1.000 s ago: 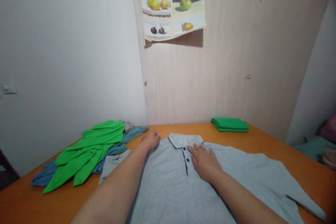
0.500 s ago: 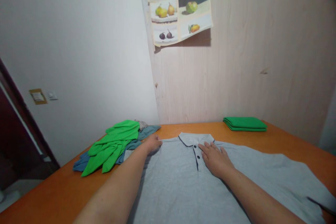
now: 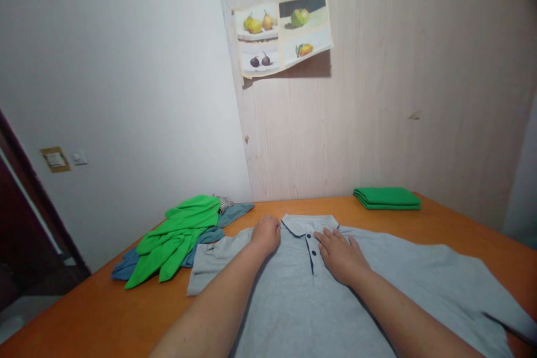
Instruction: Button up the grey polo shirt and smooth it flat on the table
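Note:
A light grey polo shirt (image 3: 293, 296) lies front up on the table, its collar (image 3: 308, 225) at the far end and dark buttons down the placket. My left hand (image 3: 267, 235) rests at the shoulder just left of the collar, fingers curled closed on the fabric; the fingertips are partly hidden. Flat on the chest beside the buttons lies my right hand (image 3: 342, 256), with its fingers stretched out. One sleeve (image 3: 205, 263) reaches out to the left beyond my left forearm; the other side of the shirt spreads toward the right table edge.
A loose heap of bright green cloth (image 3: 180, 235) and blue-grey cloth (image 3: 237, 212) lies at the left on the orange table (image 3: 138, 313). A folded green cloth (image 3: 386, 198) sits at the back right, near the wall. Fruit pictures (image 3: 283, 36) hang on the wall.
My left hand has moved right along the shoulder to the collar, and the left sleeve now shows more fully. My right hand stays on the chest. The view has shifted slightly.

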A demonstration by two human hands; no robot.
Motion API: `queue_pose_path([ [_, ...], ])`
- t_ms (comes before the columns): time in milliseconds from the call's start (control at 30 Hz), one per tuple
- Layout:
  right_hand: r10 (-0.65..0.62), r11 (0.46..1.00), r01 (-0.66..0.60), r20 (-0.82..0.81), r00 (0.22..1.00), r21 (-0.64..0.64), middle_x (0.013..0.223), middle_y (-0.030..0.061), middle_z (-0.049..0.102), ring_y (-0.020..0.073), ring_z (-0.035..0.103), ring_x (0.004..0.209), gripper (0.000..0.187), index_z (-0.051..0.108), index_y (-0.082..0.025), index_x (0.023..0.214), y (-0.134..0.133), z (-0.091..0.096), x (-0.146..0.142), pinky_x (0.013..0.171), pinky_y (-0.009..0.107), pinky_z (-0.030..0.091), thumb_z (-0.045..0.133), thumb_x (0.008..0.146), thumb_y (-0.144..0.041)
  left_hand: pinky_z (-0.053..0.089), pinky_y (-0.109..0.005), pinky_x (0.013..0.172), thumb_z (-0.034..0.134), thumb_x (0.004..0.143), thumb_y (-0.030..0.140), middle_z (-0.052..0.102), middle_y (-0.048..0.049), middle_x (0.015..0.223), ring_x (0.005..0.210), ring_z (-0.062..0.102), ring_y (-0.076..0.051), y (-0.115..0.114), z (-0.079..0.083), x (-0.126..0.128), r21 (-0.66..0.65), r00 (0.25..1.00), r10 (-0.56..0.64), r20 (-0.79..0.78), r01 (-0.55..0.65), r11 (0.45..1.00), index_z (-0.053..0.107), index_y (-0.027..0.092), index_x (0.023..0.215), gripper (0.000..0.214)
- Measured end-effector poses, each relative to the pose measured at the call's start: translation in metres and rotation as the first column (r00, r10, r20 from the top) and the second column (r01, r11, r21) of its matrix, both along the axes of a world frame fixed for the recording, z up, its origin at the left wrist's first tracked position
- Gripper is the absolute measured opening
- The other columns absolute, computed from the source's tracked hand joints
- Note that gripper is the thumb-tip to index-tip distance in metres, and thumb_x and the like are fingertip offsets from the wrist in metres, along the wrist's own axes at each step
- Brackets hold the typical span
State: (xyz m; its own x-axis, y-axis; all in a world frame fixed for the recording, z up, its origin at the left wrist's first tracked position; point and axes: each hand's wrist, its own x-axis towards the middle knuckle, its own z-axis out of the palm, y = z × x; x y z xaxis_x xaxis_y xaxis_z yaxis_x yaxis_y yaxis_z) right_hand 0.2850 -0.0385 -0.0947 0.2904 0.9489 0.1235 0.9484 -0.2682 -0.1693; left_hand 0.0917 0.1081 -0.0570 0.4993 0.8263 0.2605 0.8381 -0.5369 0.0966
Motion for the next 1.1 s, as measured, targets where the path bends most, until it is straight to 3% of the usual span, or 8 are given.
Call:
queue_pose_path([
  [100,0.002,1.0,-0.002,0.002,1.0,0.019,0.159,0.0054,0.035,0.0303,0.026,0.147,0.052,0.042,-0.03,0.149,-0.001,0.001,-0.001,0.115,0.059,0.015,0.029,0.099,-0.033,0.044,-0.031,0.091,0.046,0.092,0.025,0.068,-0.0103,0.109,0.104,0.061,-0.024,-0.004,-0.007,0.016,-0.014,0.998,-0.062,-0.019,0.061,0.998,0.072,0.021,0.099,0.027],
  [233,0.008,1.0,-0.008,0.002,1.0,0.016,0.159,0.0056,0.035,0.0307,0.027,0.146,0.052,0.041,-0.029,0.15,-0.001,0.003,-0.002,0.114,0.06,0.015,0.029,0.099,-0.033,0.044,-0.036,0.093,0.047,0.091,0.026,0.067,-0.0124,0.113,0.108,0.059,-0.027,-0.003,-0.011,0.025,-0.023,0.997,-0.06,-0.04,0.059,0.998,0.071,0.021,0.104,0.028],
  [500,0.006,1.0,-0.006,-0.02,1.0,0.019,0.159,0.0057,0.035,0.0308,0.025,0.147,0.053,0.041,-0.03,0.15,-0.001,0.001,-0.002,0.115,0.059,0.014,0.03,0.099,-0.034,0.043,-0.041,0.094,0.044,0.091,0.026,0.062,-0.0145,0.121,0.114,0.056,-0.03,-0.001,-0.018,0.028,0.005,1.0,0.004,-0.008,-0.004,1.0,0.063,0.019,0.119,0.034],
  [733,0.005,1.0,-0.004,-0.033,0.999,0.026,0.159,0.0053,0.035,0.0307,0.024,0.147,0.052,0.042,-0.03,0.149,-0.003,0.004,-0.003,0.115,0.06,0.013,0.029,0.099,-0.034,0.042,-0.039,0.096,0.043,0.092,0.025,0.062,-0.0143,0.122,0.115,0.056,-0.029,-0.003,-0.018,0.027,-0.019,1.0,0.002,0.02,-0.002,1.0,0.061,0.019,0.12,0.034],
  [900,0.007,1.0,-0.006,-0.036,0.999,0.019,0.159,0.0055,0.035,0.0306,0.025,0.147,0.052,0.043,-0.03,0.149,-0.003,0.006,-0.004,0.115,0.059,0.013,0.028,0.099,-0.035,0.03,-0.036,0.111,0.034,0.099,0.034,0.047,-0.012,0.148,0.136,0.041,-0.025,-0.007,-0.015,0.028,-0.019,0.996,-0.08,0.04,0.081,0.997,0.045,0.021,0.142,0.046],
  [1100,0.003,1.0,-0.002,-0.034,0.999,0.01,0.159,0.0047,0.034,0.0295,0.024,0.147,0.052,0.041,-0.031,0.149,-0.003,0.005,-0.003,0.116,0.058,0.012,0.027,0.099,-0.034,0.023,-0.055,0.115,0.033,0.097,0.055,0.033,-0.0115,0.159,0.145,0.029,-0.034,-0.003,-0.023,0.031,-0.162,0.983,-0.178,-0.032,0.171,0.972,0.042,0.021,0.147,0.061],
])
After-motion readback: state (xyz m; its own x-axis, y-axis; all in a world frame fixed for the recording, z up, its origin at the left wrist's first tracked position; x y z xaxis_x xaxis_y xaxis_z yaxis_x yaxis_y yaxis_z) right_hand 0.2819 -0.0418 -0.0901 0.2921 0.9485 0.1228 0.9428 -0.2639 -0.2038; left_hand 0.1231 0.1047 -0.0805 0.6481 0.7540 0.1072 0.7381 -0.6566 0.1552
